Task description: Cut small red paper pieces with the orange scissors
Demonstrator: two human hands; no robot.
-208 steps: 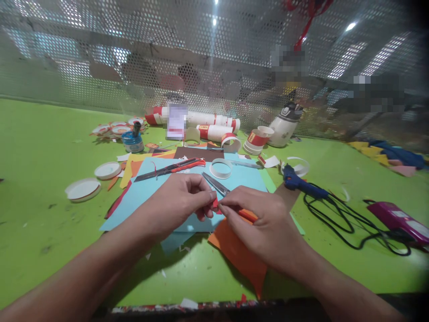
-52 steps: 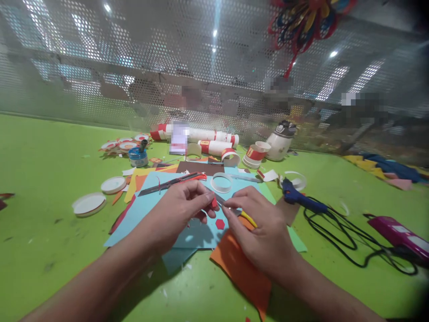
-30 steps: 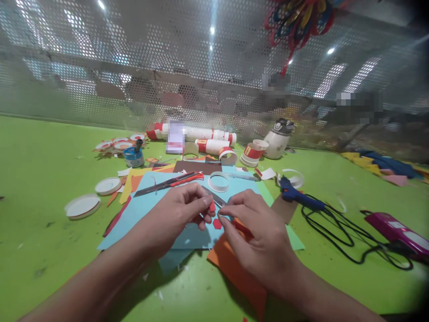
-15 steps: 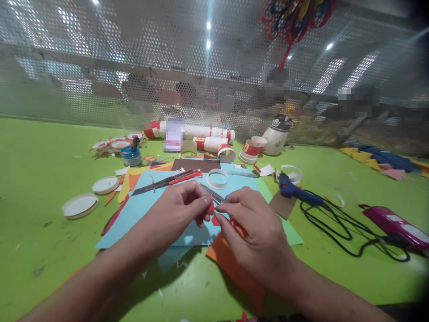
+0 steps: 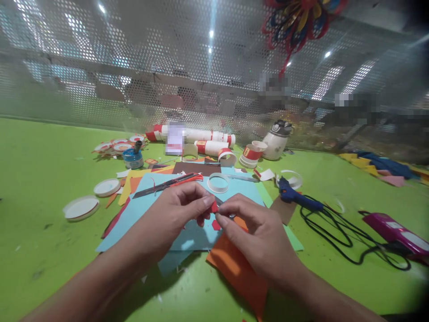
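Between the thumb and fingers of my left hand (image 5: pixel 187 203) is a small red piece of paper (image 5: pixel 214 206). The thumb and forefinger of my right hand (image 5: pixel 258 237) pinch at its right edge, so both hands meet over a light blue sheet (image 5: pixel 140 223). A second small red piece (image 5: pixel 216 225) lies on that sheet just below my fingertips. Under my right hand sticks out an orange sheet (image 5: pixel 234 273). Beyond the hands lie a white ring (image 5: pixel 218 182) and a long dark tool with red-orange parts (image 5: pixel 167 184). A grey metal item is mostly hidden behind my fingers.
At right lie a blue glue gun (image 5: pixel 301 197), its looping black cable and a magenta device (image 5: pixel 395 232). White lids (image 5: pixel 81 208) and a blue jar (image 5: pixel 133 158) stand left. Paper tubes (image 5: pixel 212 147) and a white bottle (image 5: pixel 275 142) line the back.
My hands stay together, with slight shifts of the fingers around the red piece, which shows a bit more broadly now. The whole view has shifted slightly downward in the picture.
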